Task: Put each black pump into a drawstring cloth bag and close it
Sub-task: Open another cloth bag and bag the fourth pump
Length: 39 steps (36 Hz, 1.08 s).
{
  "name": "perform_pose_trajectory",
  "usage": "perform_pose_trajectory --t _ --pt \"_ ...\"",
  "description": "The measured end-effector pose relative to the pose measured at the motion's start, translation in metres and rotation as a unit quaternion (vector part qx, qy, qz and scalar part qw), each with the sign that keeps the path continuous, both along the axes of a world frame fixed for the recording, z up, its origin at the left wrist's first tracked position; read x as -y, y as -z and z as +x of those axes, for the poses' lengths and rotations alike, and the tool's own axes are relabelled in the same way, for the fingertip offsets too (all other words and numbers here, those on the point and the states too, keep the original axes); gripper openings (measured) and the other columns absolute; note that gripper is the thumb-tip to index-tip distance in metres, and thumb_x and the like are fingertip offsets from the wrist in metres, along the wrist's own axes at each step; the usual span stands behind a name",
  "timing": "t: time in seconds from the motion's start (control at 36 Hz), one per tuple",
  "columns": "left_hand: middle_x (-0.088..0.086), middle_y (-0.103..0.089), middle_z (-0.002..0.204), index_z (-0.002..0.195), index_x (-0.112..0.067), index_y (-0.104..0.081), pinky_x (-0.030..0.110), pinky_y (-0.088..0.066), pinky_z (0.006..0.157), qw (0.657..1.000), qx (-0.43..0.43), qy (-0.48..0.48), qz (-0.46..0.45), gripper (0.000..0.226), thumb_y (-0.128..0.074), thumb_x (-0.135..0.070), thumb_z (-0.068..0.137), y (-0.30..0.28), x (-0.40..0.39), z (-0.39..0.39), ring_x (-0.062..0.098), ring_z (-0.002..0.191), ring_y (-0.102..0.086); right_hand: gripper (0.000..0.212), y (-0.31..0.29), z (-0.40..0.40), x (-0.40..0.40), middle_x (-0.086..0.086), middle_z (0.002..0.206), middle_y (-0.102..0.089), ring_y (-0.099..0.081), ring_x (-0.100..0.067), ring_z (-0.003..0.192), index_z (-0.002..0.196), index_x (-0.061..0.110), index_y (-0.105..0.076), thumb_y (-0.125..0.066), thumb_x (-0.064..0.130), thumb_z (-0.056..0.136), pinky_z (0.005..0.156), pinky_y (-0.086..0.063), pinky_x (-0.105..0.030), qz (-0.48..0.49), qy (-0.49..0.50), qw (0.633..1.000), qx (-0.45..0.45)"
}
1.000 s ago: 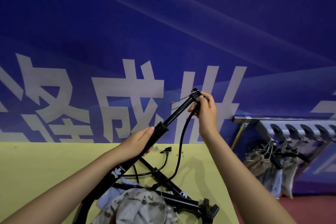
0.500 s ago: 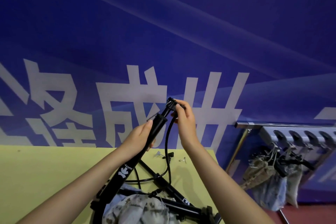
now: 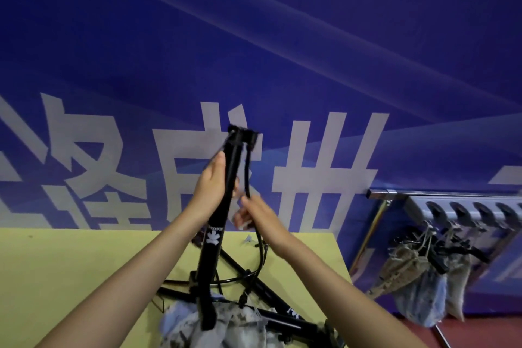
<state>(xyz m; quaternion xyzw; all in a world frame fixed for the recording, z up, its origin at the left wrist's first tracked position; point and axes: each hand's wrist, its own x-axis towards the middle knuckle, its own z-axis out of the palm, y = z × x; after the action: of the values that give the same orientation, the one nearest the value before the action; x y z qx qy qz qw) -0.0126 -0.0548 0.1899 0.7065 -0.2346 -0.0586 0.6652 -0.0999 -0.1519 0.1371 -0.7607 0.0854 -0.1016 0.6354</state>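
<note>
I hold a long black pump (image 3: pixel 217 232) nearly upright above the yellow table (image 3: pixel 70 277). My left hand (image 3: pixel 210 186) grips its barrel below the top. A thin black hose (image 3: pixel 248 175) hangs from the pump's head. My right hand (image 3: pixel 255 215), blurred, closes on the hose just right of the barrel. The pump's lower end reaches down to a pile of camouflage and blue cloth bags (image 3: pixel 240 325) at the near table edge. More black pumps (image 3: pixel 271 299) lie crossed on the table beneath.
A blue banner wall with large white characters stands behind the table. At the right a metal rack (image 3: pixel 440 198) carries several filled cloth bags (image 3: pixel 418 288) on hangers. Small metal bits (image 3: pixel 248 239) lie on the table's far side. Red floor shows at the lower right.
The pump swung from a leftward slant to nearly upright. My right hand left the pump's top and dropped down along the hose. My left hand stayed on the barrel.
</note>
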Motion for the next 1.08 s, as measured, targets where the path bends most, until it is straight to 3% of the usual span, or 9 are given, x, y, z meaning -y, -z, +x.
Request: perform_pose_trajectory --t 0.11,0.19,0.39,0.58,0.67,0.75,0.86,0.94,1.08 --pt "0.006 -0.058 0.067 0.091 -0.011 -0.056 0.028 -0.047 0.058 0.998 -0.009 -0.034 -0.060 0.045 -0.032 -0.048 0.101 -0.020 -0.002 0.020 0.018 0.056 -0.056 0.029 0.017 -0.004 0.002 0.004 0.057 -0.051 -0.050 -0.009 0.052 0.081 0.018 -0.064 -0.048 0.033 0.099 0.062 -0.042 -0.027 -0.049 -0.024 0.997 -0.060" --pt "0.000 -0.057 0.067 0.092 -0.021 -0.052 0.028 -0.047 0.062 0.998 0.009 -0.033 -0.055 0.025 -0.047 -0.045 0.097 -0.024 -0.006 0.034 0.014 0.057 -0.054 0.033 0.010 -0.003 0.013 0.005 0.056 -0.043 -0.040 -0.005 0.046 0.071 0.018 -0.059 -0.048 0.032 0.099 0.052 -0.036 -0.022 -0.072 0.051 0.994 -0.063" --pt "0.002 -0.056 0.072 0.098 -0.019 -0.049 0.031 -0.046 0.059 0.992 -0.029 -0.114 -0.053 0.025 -0.050 -0.044 0.096 -0.010 -0.015 0.058 0.015 0.061 -0.055 0.026 -0.036 -0.008 0.030 0.012 0.055 -0.047 -0.044 0.003 0.046 0.085 0.019 -0.066 -0.049 0.032 0.099 0.050 -0.035 -0.011 -0.118 0.088 0.989 0.021" --pt "0.010 -0.049 0.088 0.099 -0.021 -0.043 0.047 -0.054 0.082 0.972 -0.170 -0.108 -0.119 0.017 -0.035 -0.036 0.101 0.004 -0.013 0.061 0.026 0.078 -0.058 0.026 -0.048 -0.003 0.036 0.003 0.060 -0.042 -0.035 -0.010 0.049 0.098 0.014 -0.069 -0.046 0.026 0.100 0.044 -0.030 -0.022 -0.070 0.058 0.996 0.015" --pt "0.005 -0.050 0.088 0.116 -0.013 -0.045 0.043 -0.055 0.083 0.971 -0.180 -0.078 -0.137 0.027 -0.043 -0.035 0.102 0.010 -0.012 0.054 0.023 0.081 -0.062 0.026 -0.041 -0.004 0.035 0.003 0.059 -0.042 -0.034 -0.011 0.049 0.099 0.012 -0.069 -0.046 0.023 0.100 0.044 -0.029 -0.023 -0.061 0.061 0.996 0.009" --pt "0.003 -0.054 0.081 0.111 -0.009 -0.053 0.040 -0.056 0.080 0.971 -0.167 -0.091 -0.144 0.032 -0.051 -0.038 0.098 0.017 -0.013 0.052 0.022 0.078 -0.064 0.023 -0.033 -0.005 0.033 0.000 0.058 -0.042 -0.034 -0.012 0.048 0.095 0.018 -0.069 -0.047 0.023 0.100 0.044 -0.029 -0.021 -0.070 0.045 0.997 0.001" --pt "0.005 -0.057 0.077 0.110 -0.018 -0.056 0.031 -0.052 0.060 0.971 -0.151 -0.131 -0.133 0.031 -0.055 -0.045 0.094 0.021 -0.014 0.052 0.019 0.066 -0.061 0.024 -0.012 -0.009 0.028 0.003 0.058 -0.041 -0.036 -0.008 0.047 0.104 0.022 -0.070 -0.046 0.024 0.101 0.044 -0.031 -0.018 -0.069 0.023 0.997 0.000" --pt "0.006 -0.061 0.086 0.115 -0.021 -0.056 0.034 -0.053 0.066 0.957 -0.179 -0.145 -0.173 0.032 -0.057 -0.044 0.093 0.023 -0.015 0.053 0.018 0.072 -0.063 0.026 0.016 -0.016 0.017 0.009 0.052 -0.041 -0.036 -0.008 0.044 0.106 0.028 -0.070 -0.044 0.026 0.102 0.044 -0.031 -0.019 -0.044 0.019 0.999 -0.009" --pt "0.003 -0.067 0.101 0.118 -0.010 -0.052 0.030 -0.058 0.068 0.932 -0.232 -0.150 -0.234 0.037 -0.062 -0.035 0.093 0.029 -0.017 0.051 0.015 0.081 -0.073 0.039 0.048 -0.022 0.000 0.013 0.052 -0.030 -0.029 -0.008 0.049 0.098 -0.001 -0.063 -0.044 0.033 0.100 0.050 -0.027 -0.024 -0.057 0.057 0.996 -0.026"
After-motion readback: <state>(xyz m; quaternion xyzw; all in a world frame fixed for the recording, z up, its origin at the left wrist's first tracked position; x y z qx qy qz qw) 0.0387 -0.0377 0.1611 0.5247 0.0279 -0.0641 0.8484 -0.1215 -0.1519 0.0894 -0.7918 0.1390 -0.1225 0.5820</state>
